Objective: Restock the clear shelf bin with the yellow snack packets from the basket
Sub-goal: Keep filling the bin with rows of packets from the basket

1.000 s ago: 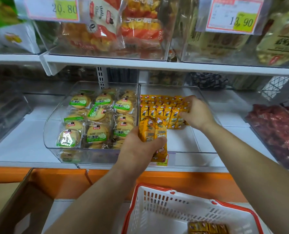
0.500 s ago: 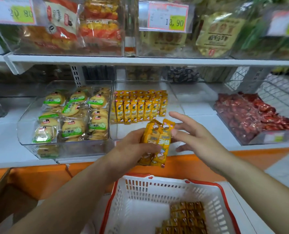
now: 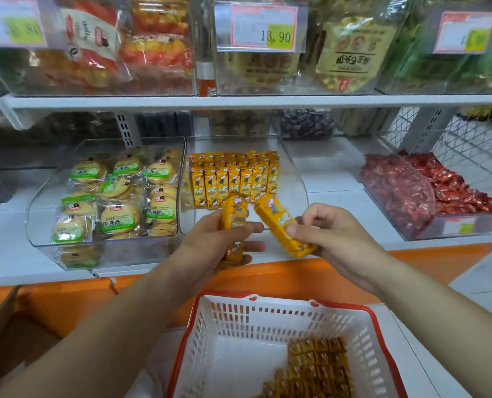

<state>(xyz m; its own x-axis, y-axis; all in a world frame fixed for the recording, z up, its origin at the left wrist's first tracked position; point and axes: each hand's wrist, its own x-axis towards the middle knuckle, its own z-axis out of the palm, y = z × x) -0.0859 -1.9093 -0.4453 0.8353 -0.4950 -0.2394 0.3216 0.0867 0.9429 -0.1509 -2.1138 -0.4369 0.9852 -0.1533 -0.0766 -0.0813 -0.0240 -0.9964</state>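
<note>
My left hand [image 3: 210, 248] grips a small stack of yellow snack packets [image 3: 234, 216] upright, just in front of the clear shelf bin [image 3: 293, 179]. My right hand [image 3: 328, 237] pinches one yellow packet [image 3: 279, 222], tilted with its top leaning left, close beside the left hand's stack. At the back of the bin stand rows of the same yellow packets [image 3: 233, 179]; the bin's front floor is bare. Below, the white basket with a red rim [image 3: 239, 340] holds several more yellow packets [image 3: 316, 369] in its right corner.
A clear bin of green-labelled biscuits [image 3: 115, 196] sits left of the target bin, and a bin of red sweets [image 3: 428, 191] stands to the right. An upper shelf [image 3: 239, 100] with price tags overhangs. A brown cardboard box [image 3: 12, 340] lies at the lower left.
My right hand came back from the bin, reached to the left hand's stack and now holds one packet pulled off it. The view has shifted right and down, showing more of the basket.
</note>
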